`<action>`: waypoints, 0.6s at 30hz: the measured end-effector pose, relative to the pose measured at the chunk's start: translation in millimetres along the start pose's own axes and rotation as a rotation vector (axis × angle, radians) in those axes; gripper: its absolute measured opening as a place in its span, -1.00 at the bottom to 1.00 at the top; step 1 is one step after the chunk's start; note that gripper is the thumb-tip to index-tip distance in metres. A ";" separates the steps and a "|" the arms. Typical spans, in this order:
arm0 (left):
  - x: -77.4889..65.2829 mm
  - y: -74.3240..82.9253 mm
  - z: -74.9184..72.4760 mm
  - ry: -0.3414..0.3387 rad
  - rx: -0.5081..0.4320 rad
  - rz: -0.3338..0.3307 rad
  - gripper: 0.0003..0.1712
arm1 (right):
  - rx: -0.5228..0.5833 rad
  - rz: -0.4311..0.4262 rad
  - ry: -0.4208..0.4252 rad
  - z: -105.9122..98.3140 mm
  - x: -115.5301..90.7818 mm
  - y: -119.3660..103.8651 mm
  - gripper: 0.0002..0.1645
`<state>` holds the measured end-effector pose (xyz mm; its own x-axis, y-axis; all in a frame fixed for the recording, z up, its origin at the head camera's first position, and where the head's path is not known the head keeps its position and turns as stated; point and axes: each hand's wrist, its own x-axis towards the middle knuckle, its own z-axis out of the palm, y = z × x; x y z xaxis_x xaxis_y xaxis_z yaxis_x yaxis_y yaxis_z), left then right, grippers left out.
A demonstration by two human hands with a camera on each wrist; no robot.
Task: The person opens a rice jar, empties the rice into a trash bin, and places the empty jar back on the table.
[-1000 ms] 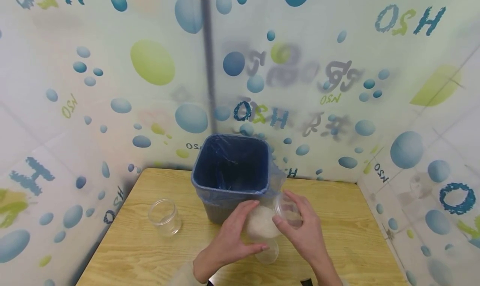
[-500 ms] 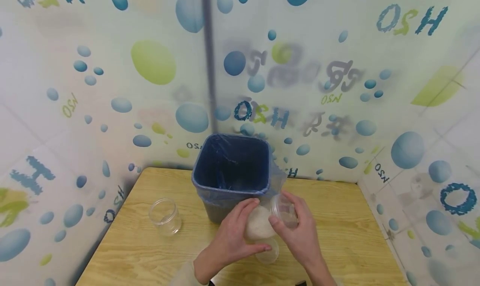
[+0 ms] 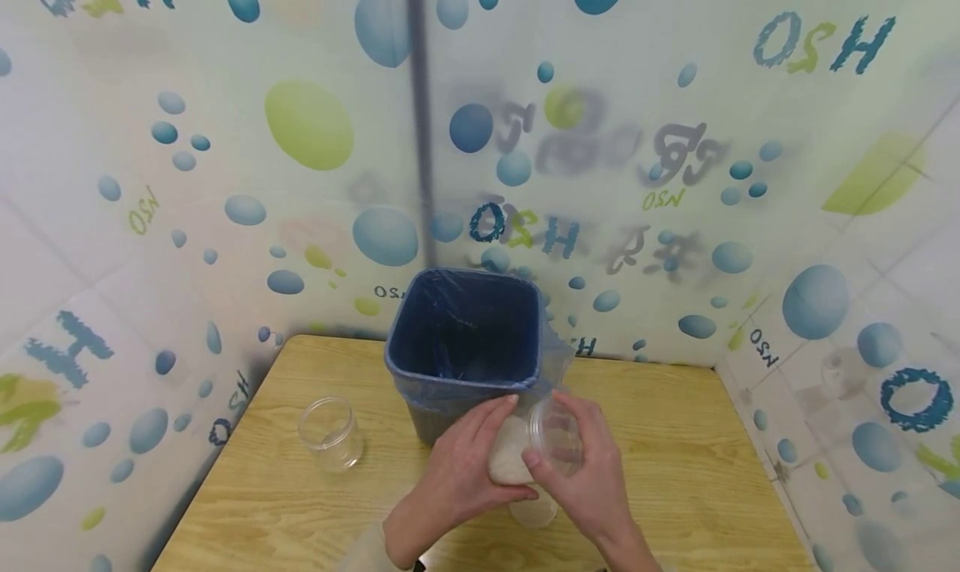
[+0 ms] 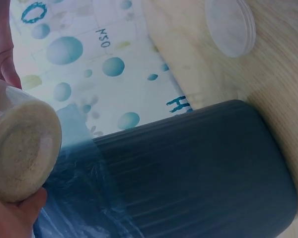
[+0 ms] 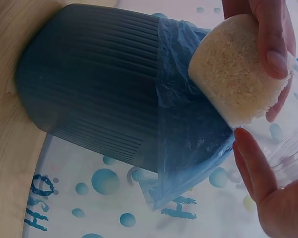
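In the head view my left hand (image 3: 453,464) grips a clear jar of rice (image 3: 510,454), tipped over with its mouth toward the right. The right wrist view shows the rice grains (image 5: 231,69) sloping to the rim, and the left wrist view the jar's round base (image 4: 24,151). My right hand (image 3: 588,476) holds a second clear jar (image 3: 561,439) on its side, its threaded rim facing the rice jar's mouth. The two rims come close together in the head view. Under the hands a clear round lid (image 3: 534,509) lies on the table.
A dark bin (image 3: 431,418) with a blue plastic liner (image 3: 555,359) stands right behind the hands. Another clear jar (image 3: 333,439) sits upright on the wooden table (image 3: 675,455), left of the bin. A patterned curtain (image 3: 645,97) surrounds the table's back and sides.
My right hand has brought its jar leftward, up to the rice jar's mouth. The rice jar is tipped a little more. Bin, lid and the standing jar have not moved.
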<state>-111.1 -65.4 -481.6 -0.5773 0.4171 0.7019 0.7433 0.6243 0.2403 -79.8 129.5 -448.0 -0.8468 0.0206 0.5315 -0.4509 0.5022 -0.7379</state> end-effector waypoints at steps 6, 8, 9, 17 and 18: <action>-1.2 -0.6 -2.1 0.040 0.032 0.012 0.29 | 0.047 -0.016 -0.062 0.7 1.3 -3.4 -0.19; -1.4 -0.8 -2.6 0.059 0.044 0.014 0.27 | -0.019 -0.020 -0.089 -0.5 3.1 -6.7 -0.19; -1.5 -1.0 -2.7 0.064 0.054 0.015 0.26 | -0.059 -0.016 -0.103 -1.2 3.9 -8.7 -0.19; -2.8 -4.0 -0.4 0.103 0.117 0.075 0.26 | -0.408 -0.059 -0.119 -3.8 8.8 -19.0 -0.31; -2.8 -3.7 -0.4 0.101 0.122 0.079 0.26 | -0.429 -0.074 -0.107 -3.0 9.1 -19.1 -0.33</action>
<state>-112.1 -69.1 -484.1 -0.4774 0.4032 0.7807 0.7346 0.6707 0.1028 -78.1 122.7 -427.8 -0.8514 -0.1072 0.5134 -0.3726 0.8126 -0.4482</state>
